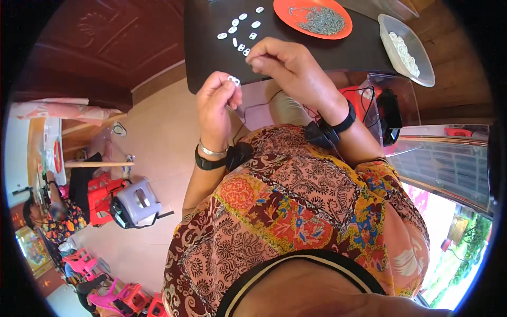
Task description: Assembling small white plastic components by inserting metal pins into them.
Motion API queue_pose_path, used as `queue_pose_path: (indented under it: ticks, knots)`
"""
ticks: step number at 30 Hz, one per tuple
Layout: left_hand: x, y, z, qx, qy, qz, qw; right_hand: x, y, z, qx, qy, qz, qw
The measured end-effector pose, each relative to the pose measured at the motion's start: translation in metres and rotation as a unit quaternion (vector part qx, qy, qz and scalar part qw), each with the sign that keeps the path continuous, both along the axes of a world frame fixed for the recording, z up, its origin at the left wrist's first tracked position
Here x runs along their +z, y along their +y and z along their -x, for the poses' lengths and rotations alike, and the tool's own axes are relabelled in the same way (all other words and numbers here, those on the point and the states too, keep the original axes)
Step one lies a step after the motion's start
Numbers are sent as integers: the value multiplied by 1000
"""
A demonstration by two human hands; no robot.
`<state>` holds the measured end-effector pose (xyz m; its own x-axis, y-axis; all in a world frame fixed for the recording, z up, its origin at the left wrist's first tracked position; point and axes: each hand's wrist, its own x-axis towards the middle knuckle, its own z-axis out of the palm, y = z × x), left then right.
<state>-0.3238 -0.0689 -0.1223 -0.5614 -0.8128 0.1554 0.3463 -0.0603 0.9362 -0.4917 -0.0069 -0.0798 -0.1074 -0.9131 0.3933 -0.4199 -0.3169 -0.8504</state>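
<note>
Small white bead pinched in left hand fingertips, right hand fingers closed w/ contents unclear — could slip to floor if grip loosens.

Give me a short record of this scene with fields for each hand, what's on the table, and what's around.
left hand: pinches a small white piece between fingertips, raised in front of the table edge
right hand: fingers pinched together near the left hand; what they hold is too small to tell
table: dark top, with loose white pieces scattered on it
orange plate: holds a heap of thin grey metal bits
clear tub: holds more white pieces
wrists: black bands on both, a silver bangle on the left
surroundings: another person seated at lower left, red and pink plastic stools nearby
</note>
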Motion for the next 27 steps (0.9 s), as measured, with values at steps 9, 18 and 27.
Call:
queue_pose_path:
  ticks: [9,18,27]
  knots:
    - [-7,5,-25,65,14,18,998,-10,-20,-35,93,21,-33,995]
    - [-16,16,-54,112,-11,9,994,-26,-33,-59,140,97,9,985]
    - [-7,17,-57,153,-109,99,977,-24,-32,-54,115,123,25,985]
